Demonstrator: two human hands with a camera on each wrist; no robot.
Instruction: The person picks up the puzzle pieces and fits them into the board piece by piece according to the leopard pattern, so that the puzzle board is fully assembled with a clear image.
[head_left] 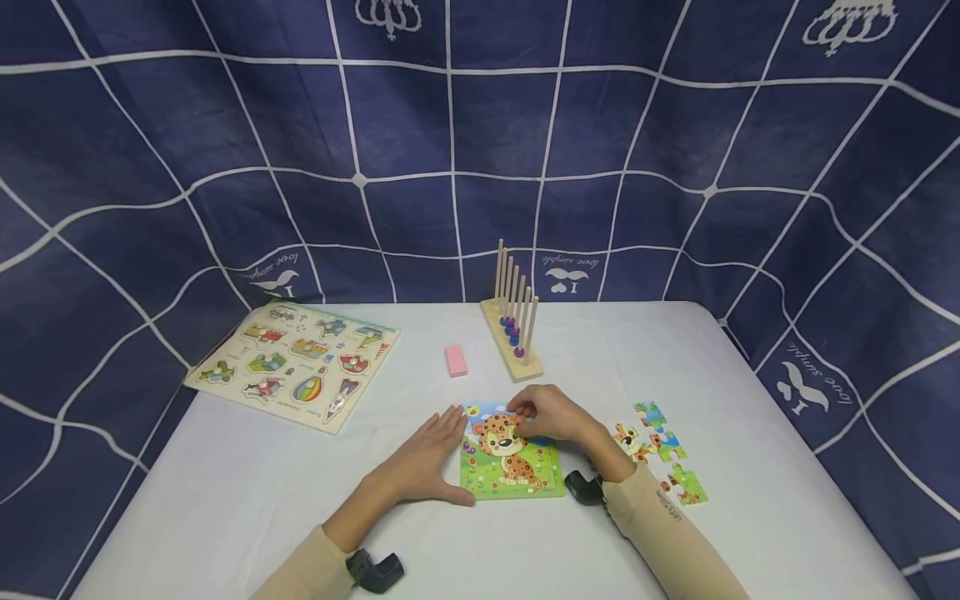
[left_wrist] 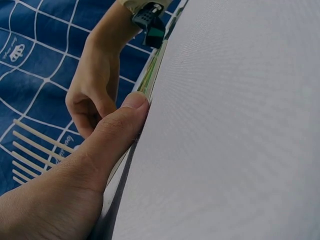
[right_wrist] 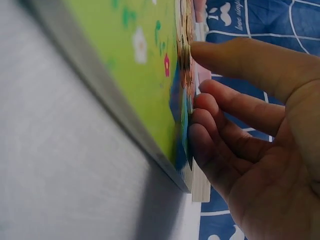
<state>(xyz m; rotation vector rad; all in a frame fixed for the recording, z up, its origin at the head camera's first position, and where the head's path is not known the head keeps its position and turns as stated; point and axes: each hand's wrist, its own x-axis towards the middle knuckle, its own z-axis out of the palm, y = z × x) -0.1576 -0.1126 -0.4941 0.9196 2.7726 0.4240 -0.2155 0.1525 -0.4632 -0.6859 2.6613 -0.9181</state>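
A square jigsaw puzzle (head_left: 501,467) with a spotted leopard cub on green grass lies flat on the white table. My left hand (head_left: 423,458) lies along its left side, fingers extended. The left thumb (left_wrist: 125,117) rests by the near left corner. Over the upper right part is my right hand (head_left: 555,414), fingers curled down. In the right wrist view, its thumb and fingertips pinch a slightly raised puzzle piece (right_wrist: 184,132), largely seen edge-on. Several loose puzzle pieces (head_left: 671,447) lie right of the puzzle, beyond the right forearm.
Behind the puzzle stand a pink block (head_left: 456,361) and a wooden peg rack (head_left: 531,369) with upright rods and a few purple and blue beads. A wooden picture board (head_left: 288,400) with knobbed shapes lies at the back left. A dark blue checked curtain (head_left: 405,208) encloses the table.
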